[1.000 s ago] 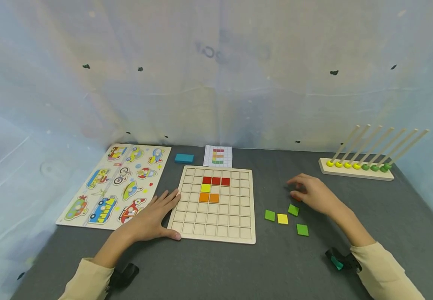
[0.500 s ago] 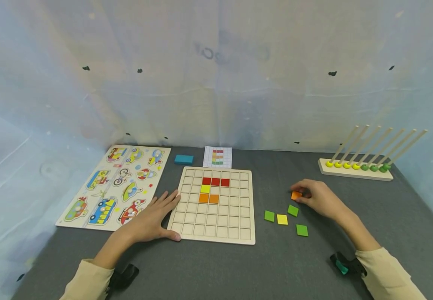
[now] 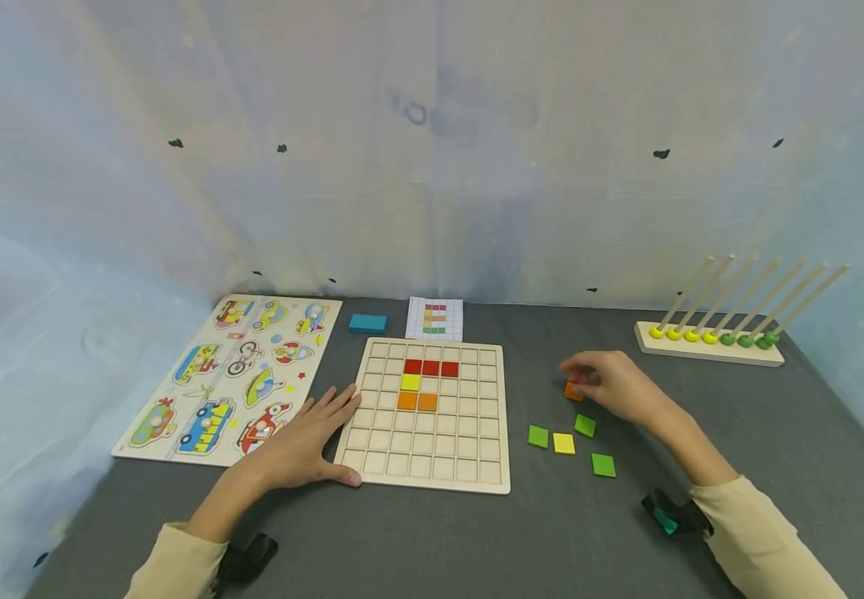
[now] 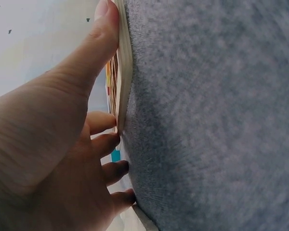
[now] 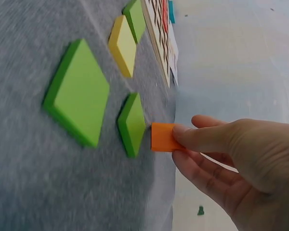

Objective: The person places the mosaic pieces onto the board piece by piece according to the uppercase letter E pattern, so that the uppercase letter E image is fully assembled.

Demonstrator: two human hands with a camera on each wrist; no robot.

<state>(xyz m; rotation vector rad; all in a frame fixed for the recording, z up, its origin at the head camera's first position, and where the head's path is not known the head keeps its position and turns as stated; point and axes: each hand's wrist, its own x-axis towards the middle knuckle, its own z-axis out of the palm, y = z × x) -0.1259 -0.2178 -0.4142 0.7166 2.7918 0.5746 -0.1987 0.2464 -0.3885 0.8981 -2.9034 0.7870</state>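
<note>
An orange square tile [image 5: 163, 137] is pinched between the thumb and fingers of my right hand [image 3: 614, 384], to the right of the wooden grid board [image 3: 469, 482]. My left hand [image 3: 300, 441] rests at the board's left edge, fingers spread and straight, thumb at the near corner. On the board lie three red tiles [image 3: 431, 368] in a row, a yellow tile [image 3: 410, 382] below them, and two orange tiles [image 3: 407, 400] under that. Several loose tiles lie near my right hand: a yellow tile [image 3: 564, 443] and three green tiles [image 3: 604, 465].
A vehicle picture puzzle [image 3: 252, 383] lies at the left. Behind the board are a blue block [image 3: 367, 324] and a printed pattern card [image 3: 412, 320]. A peg stand [image 3: 708, 350] with yellow and green beads stands at the back right.
My right hand has taken hold of the orange tile, lifted it and moved slightly left with it. The left hand has stayed at the board's edge.
</note>
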